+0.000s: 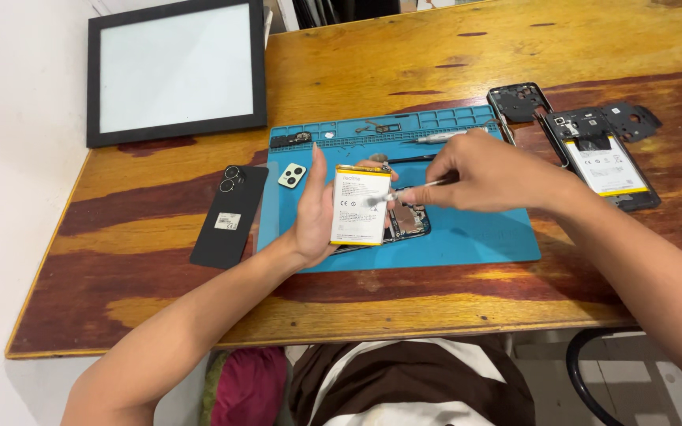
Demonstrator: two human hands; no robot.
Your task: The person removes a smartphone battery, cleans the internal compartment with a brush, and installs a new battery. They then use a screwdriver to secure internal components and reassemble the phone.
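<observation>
- the phone battery (361, 207), a white slab with a yellow edge and a pale printed label, is held upright over the blue work mat (483, 237), long axis running top to bottom.
- the left hand (313, 217) grips the battery by its left edge, fingers behind it.
- the right hand (479, 173) pinches a thin metal tool (412, 190) whose tip touches the battery's right side.
- under the battery an opened phone body (406, 221) lies on the mat.
- the mat's top-edge compartments (372, 128) hold small parts.
- a black back cover (229, 214) with a small white sticker lies left of the mat.
- a second opened phone (605, 166), with a white, yellow-edged battery, lies at the right.
- a black-framed panel (175, 71) rests at the far left.
</observation>
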